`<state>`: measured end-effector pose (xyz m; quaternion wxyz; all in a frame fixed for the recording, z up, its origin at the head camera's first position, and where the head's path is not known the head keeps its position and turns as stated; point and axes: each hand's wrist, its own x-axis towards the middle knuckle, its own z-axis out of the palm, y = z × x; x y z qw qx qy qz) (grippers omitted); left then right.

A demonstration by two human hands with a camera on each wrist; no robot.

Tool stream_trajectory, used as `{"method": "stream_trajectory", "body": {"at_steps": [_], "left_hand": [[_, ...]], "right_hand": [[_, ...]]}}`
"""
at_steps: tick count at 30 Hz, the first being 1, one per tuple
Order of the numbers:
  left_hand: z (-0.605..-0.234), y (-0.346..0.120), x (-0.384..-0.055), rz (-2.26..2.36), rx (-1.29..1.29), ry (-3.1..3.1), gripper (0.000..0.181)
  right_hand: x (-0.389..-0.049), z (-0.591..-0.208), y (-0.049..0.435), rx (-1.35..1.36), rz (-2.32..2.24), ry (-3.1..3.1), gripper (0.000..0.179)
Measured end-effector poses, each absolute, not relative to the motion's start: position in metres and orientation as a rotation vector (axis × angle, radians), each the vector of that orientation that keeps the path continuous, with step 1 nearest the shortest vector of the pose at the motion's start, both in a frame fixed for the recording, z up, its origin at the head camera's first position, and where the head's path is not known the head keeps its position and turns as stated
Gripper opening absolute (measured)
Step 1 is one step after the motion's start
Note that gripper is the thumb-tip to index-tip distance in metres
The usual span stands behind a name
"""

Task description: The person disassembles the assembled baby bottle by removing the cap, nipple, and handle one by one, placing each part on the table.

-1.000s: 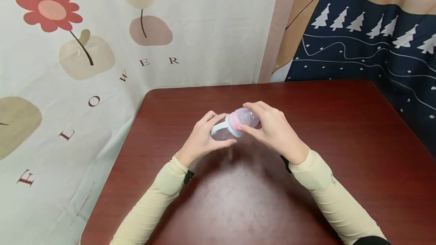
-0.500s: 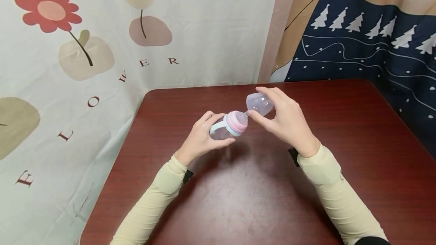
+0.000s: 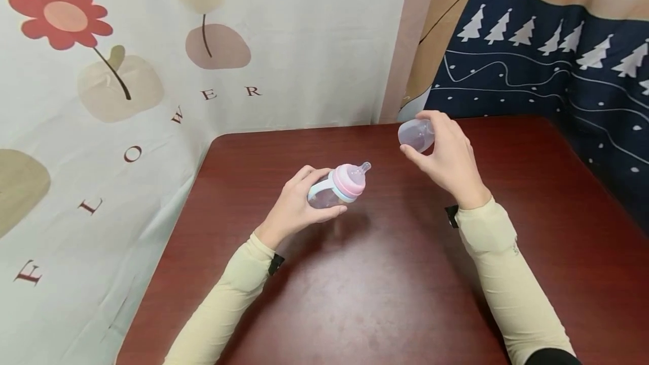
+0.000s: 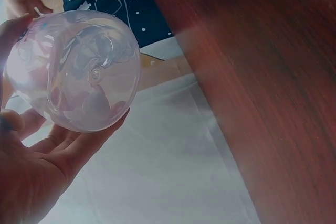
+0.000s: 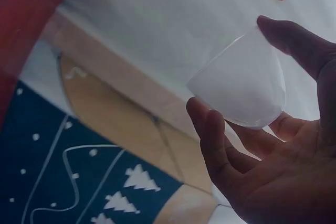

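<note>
My left hand (image 3: 299, 201) grips a clear baby bottle (image 3: 349, 180) round its body. The bottle has a pink collar, a pale blue handle and a bare clear nipple that points up and to the right. Its see-through round base (image 4: 94, 74) faces the camera in the left wrist view. Off to the right and farther back, my right hand (image 3: 451, 156) holds a translucent dome-shaped cap (image 3: 417, 135) between thumb and fingers. In the right wrist view the cap (image 5: 244, 85) sits between the thumb and the curled fingers, apart from the bottle.
Both hands are above a dark red-brown wooden table (image 3: 355, 297). Behind it hangs a pale curtain (image 3: 314, 44) with flower prints and letters, and a navy cloth (image 3: 507, 72) with white trees hangs at the right.
The cap has come off the bottle's nipple. My right hand has carried it away to the right and back, while my left hand keeps the bottle nearly in place.
</note>
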<state>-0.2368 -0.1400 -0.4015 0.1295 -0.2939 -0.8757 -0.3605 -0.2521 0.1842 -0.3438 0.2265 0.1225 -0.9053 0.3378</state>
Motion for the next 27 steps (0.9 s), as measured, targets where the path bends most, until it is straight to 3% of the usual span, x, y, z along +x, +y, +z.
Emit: {"method": "stream_trajectory", "body": {"at_steps": [16,27], "left_hand": [[-0.398,-0.146,-0.234,-1.07,-0.863,-2.505,0.07],[-0.394,-0.145,-0.237,-1.044,-0.868,-2.463,0.069]], "right_hand": [[-0.301,-0.412,0.227,0.239,0.897,-2.933,0.059],[-0.306,-0.423,0.239,0.202,0.929,-3.07,0.058]]}}
